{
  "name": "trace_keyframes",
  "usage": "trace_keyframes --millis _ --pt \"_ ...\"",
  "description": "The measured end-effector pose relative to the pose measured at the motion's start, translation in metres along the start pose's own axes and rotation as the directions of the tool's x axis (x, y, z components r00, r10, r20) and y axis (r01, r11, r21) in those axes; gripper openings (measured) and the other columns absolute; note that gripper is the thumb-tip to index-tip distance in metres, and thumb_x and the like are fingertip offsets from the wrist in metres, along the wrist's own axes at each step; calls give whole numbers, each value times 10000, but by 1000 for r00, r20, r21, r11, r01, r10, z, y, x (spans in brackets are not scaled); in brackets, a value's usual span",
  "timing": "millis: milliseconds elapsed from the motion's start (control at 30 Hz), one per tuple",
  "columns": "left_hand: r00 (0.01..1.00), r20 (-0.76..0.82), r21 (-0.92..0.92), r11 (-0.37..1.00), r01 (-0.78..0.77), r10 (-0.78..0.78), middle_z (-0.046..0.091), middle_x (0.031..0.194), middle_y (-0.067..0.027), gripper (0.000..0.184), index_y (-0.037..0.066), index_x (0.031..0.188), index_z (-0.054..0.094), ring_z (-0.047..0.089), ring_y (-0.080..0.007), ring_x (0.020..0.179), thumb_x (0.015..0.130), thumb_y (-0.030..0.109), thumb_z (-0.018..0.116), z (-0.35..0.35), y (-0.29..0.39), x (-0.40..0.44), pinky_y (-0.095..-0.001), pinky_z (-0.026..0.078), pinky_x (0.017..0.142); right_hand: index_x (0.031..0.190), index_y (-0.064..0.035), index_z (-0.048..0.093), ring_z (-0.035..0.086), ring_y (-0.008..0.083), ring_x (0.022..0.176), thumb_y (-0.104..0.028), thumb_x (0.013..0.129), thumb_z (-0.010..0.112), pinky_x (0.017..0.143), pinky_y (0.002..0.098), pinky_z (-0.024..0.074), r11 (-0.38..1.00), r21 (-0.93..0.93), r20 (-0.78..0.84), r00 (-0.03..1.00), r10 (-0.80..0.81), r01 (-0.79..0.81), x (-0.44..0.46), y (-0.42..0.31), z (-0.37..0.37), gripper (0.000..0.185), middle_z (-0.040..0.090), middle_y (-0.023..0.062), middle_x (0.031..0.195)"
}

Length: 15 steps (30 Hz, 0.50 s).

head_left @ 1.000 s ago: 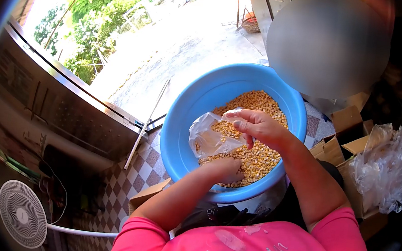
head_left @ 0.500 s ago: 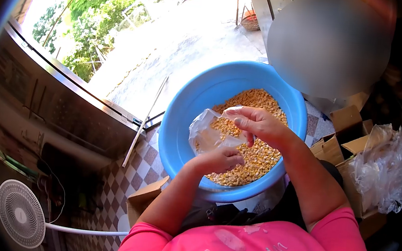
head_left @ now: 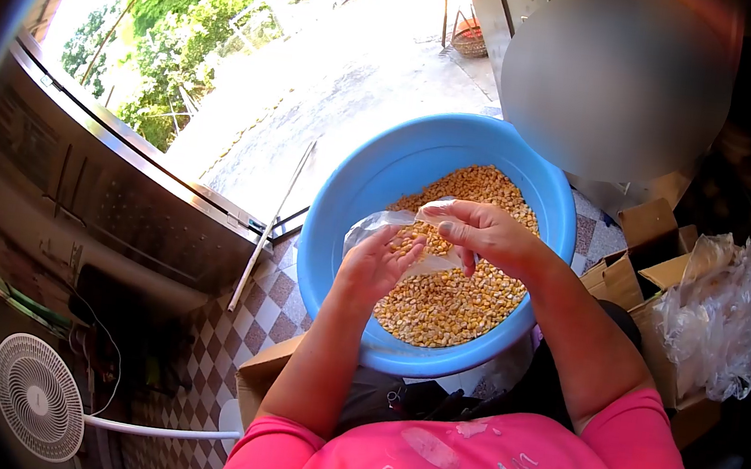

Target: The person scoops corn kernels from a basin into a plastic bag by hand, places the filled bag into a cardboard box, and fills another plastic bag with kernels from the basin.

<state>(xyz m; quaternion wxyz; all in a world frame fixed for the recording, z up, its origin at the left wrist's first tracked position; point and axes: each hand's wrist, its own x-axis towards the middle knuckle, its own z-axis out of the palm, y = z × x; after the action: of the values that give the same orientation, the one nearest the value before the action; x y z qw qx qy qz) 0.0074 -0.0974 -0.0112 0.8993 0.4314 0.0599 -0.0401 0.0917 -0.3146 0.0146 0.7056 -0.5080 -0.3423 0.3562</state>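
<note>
A wide blue tub (head_left: pixel 333 202) holds loose yellow corn kernels (head_left: pixel 450 312). Above the kernels, my right hand (head_left: pixel 486 235) pinches the edge of a clear plastic bag (head_left: pixel 372 223) between thumb and fingers. On the tub's left side my left hand (head_left: pixel 375 267) is turned palm up with its fingers spread, just in front of the bag and overlapping it in view. Whether the left fingers touch the bag is hard to make out. My left hand hides part of the bag, and I cannot tell how much corn is inside it.
Clear plastic bags (head_left: pixel 722 320) lie heaped on open cardboard boxes (head_left: pixel 616 280) at the right. A white fan (head_left: pixel 39 395) stands at lower left. A thin pole (head_left: pixel 271 227) leans near the doorway. A blurred round patch covers the upper right.
My left hand has risen from low over the corn toward the left and opened from a curled shape. The bag's left part has shifted; my right hand stays nearly still.
</note>
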Motion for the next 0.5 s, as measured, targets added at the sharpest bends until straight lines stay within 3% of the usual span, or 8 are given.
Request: trace_keyframes --millis 67,133,167,233,333,367,467,500 --pt "999 44 31 999 -33 32 489 1177 -179 360 -39 1208 415 506 -314 1089 924 171 485 4 1 -2 -426 433 955 1258 -23 483 514 59 509 -265 910 545 478 205 458 1000 -1 -21 1000 11 -11 0 1 0 428 558 11 705" --pt "960 -276 94 993 70 -41 518 1200 -138 374 -7 1228 455 501 -265 1134 926 214 481 7 1 1 -401 424 948 1263 -20 478 515 60 509 -265 909 548 478 206 459 1000 -4 -18 1000 8 -8 0 2 0 436 560 13 712" --pt "960 -276 94 993 70 -41 518 1200 -138 374 -7 1228 455 501 -265 1134 926 214 481 11 0 0 -401 424 948 1268 -18 473 516 61 510 -265 907 551 479 206 460 1000 -5 -17 1000 3 -3 0 2 0 444 561 16 720" --pt "936 -330 295 955 -25 126 573 1085 -128 302 4 1138 515 565 -227 1029 935 225 481 20 -3 0 -353 479 864 1269 -18 472 515 60 510 -264 907 550 477 205 455 1000 -6 -20 1000 1 -1 1 2 0 443 562 16 722" --pt "991 -113 516 857 -4 73 617 924 -95 264 13 1042 564 623 -173 819 931 242 493 18 0 -2 -300 520 715 1269 -18 472 513 58 513 -263 908 549 474 201 444 1000 -10 -30 1000 -5 5 1 4 -1 443 562 15 727" --pt "991 -113 516 856 -4 73 617 924 -95 264 13 1042 564 623 -173 819 931 242 493 19 -1 -3 -300 520 715 1268 -18 473 513 57 516 -264 909 549 473 199 438 1000 -12 -35 999 -8 7 1 4 -2 443 561 14 729" --pt "971 -59 784 592 189 -232 600 725 -39 270 20 856 587 578 -125 553 923 266 497 28 -3 -7 -265 487 517 1263 -17 478 511 55 522 -268 908 551 473 194 429 1000 -4 -46 999 -13 13 1 4 -1 441 560 11 749" --pt "971 -59 784 592 189 -232 600 725 -39 270 20 856 587 578 -125 553 923 266 497 31 -7 -8 -265 487 517 1263 -17 478 511 55 522 -268 908 551 473 194 429 1000 -4 -46 999 -13 13 1 3 -1 441 560 11 749"
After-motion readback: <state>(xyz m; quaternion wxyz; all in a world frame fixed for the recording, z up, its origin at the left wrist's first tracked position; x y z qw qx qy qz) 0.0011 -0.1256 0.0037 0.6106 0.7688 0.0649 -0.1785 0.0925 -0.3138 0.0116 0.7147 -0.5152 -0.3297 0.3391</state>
